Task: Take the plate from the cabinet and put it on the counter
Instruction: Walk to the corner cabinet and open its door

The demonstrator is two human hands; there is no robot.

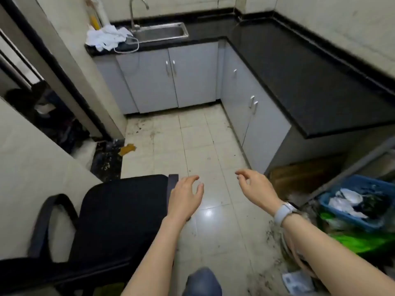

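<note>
Two bare hands reach out low in the frame, over the pale tiled floor [192,150]. The left hand [185,198] has its fingers [193,180] spread and loose, holding nothing. The right hand [255,186] is empty too, its fingers [242,173] curled a little but apart. A grey watch band [283,213] wraps the right wrist.

At the lower right of the frame sits a blue plastic basket [350,218]. Inside it are white crumpled things and something dark; I cannot tell what they are. A bright green bag [361,242] lies under it.

At the top of the frame, a shiny metal sink [161,33] is set into the black shiny surface [299,77], with one curved tap [136,9] above it. A heap of white cloth [106,37] rests on the surface just left of the sink.

Grey cabinets [171,82] stand below the surface, smooth and flat. I count five small silver handles on the doors, and all doors are shut. No plate shows, so I cannot tell which cabinet holds it.

One black chair [111,221] with a soft seat fills the lower left.
</note>
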